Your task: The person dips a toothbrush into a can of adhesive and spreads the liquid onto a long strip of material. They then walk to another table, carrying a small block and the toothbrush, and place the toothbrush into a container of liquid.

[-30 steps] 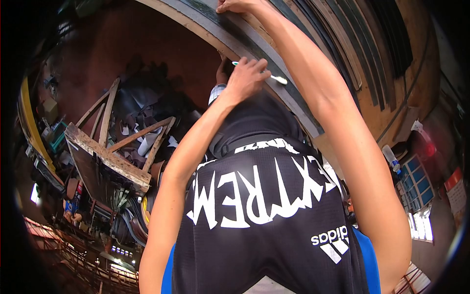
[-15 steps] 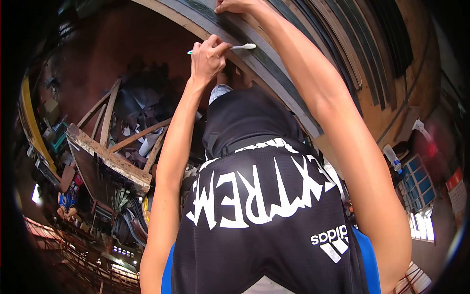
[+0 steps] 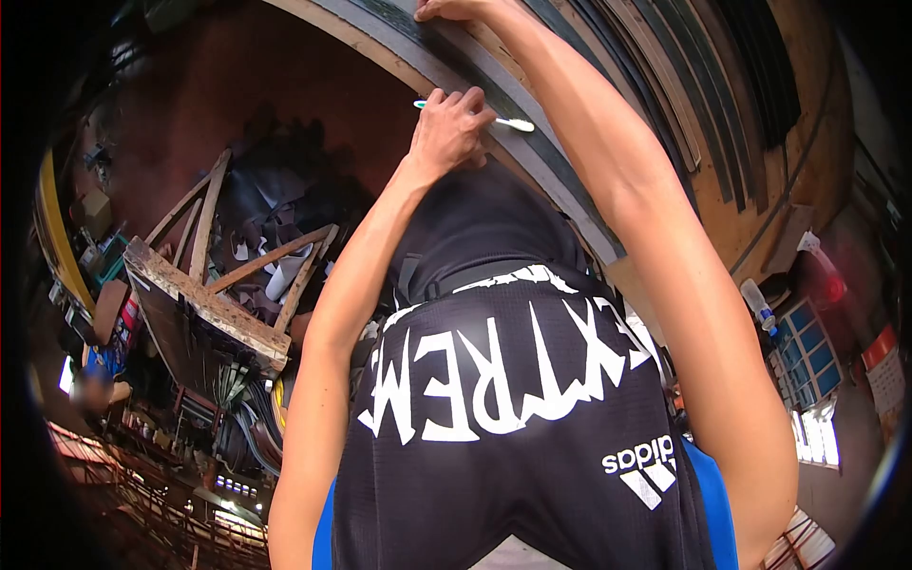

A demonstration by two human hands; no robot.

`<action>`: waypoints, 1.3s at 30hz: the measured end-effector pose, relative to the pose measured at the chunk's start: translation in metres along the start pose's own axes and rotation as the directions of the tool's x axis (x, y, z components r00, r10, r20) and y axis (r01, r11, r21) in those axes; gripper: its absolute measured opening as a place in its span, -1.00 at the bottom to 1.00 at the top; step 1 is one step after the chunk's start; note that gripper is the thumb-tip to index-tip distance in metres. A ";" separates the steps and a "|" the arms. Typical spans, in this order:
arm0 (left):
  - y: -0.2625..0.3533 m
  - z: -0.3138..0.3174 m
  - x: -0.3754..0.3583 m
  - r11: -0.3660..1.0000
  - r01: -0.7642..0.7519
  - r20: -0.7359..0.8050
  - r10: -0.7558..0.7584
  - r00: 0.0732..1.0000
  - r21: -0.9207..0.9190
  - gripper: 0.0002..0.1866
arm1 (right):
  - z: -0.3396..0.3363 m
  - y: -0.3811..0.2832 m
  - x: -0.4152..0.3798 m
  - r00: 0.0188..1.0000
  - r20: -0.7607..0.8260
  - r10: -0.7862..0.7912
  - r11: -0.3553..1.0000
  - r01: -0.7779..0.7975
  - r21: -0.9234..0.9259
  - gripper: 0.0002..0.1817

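Observation:
My left hand (image 3: pixel 451 131) is closed around a white toothbrush (image 3: pixel 516 124) with a green handle end. The bristle end points right, over the long dark strip (image 3: pixel 560 176) that runs along the near edge of the work table. At the top edge of the view, my right hand (image 3: pixel 454 9) has its fingers curled in a pinch against the same strip, farther along. Part of this hand is cut off by the frame, and I cannot tell what its fingertips grip.
More long dark strips (image 3: pixel 708 104) lie side by side on the brown tabletop (image 3: pixel 807 152). A wooden frame (image 3: pixel 204 304) stands on the left above scraps. Beyond it is a person in blue (image 3: pixel 106 359). A plastic bottle (image 3: pixel 757 302) is at the right.
My left hand has moved right and slightly down in the view with the toothbrush, closer over the strip. The right hand stays nearly in place. The person at far left has shifted left.

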State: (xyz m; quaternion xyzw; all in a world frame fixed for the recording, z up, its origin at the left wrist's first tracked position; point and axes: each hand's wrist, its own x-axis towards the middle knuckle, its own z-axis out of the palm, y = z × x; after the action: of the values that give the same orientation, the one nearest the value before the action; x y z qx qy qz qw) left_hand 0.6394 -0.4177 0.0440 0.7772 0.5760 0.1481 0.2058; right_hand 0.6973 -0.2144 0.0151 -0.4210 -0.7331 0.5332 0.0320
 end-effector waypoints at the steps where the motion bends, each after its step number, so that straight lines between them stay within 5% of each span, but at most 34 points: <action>1: 0.002 0.001 0.000 1.000 0.000 0.000 0.000 1.000 0.000 -0.67 | 0.000 0.000 -0.001 1.000 0.001 0.002 1.000 -0.002 -0.007 -0.80; 12: 0.034 0.024 -0.004 0.985 -0.135 0.061 0.142 0.988 -0.105 -0.67 | 0.000 0.005 -0.009 1.000 0.016 0.013 0.996 -0.012 -0.092 -0.79; 17: -0.008 0.000 -0.008 0.993 0.094 -0.151 -0.104 0.983 -0.071 -0.82 | -0.002 0.012 -0.016 1.000 0.011 0.029 0.992 -0.027 -0.126 -0.79; 23: -0.056 -0.028 -0.003 0.962 0.269 -0.173 -0.271 0.947 -0.035 -0.78 | -0.005 0.018 -0.020 0.999 0.019 0.029 0.984 -0.025 -0.178 -0.78; 29: -0.013 0.001 0.000 1.000 0.009 -0.051 -0.009 0.999 -0.018 -0.75 | -0.009 0.023 -0.023 0.999 0.023 0.034 0.972 -0.028 -0.235 -0.78; 34: 0.022 0.021 0.000 0.996 -0.008 0.021 0.010 1.000 -0.086 -0.76 | -0.009 0.021 -0.021 0.999 0.033 0.023 0.959 -0.013 -0.282 -0.77; 39: 0.046 0.035 -0.007 0.954 -0.179 0.058 0.199 0.978 -0.240 -0.80 | -0.010 -0.021 0.000 0.997 0.046 -0.065 0.942 0.077 -0.325 -0.77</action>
State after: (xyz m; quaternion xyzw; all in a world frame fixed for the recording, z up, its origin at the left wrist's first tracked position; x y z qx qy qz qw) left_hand 0.6920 -0.4408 0.0357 0.8045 0.4686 0.2021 0.3040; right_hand 0.6900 -0.2086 0.0366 -0.3844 -0.8265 0.4100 -0.0318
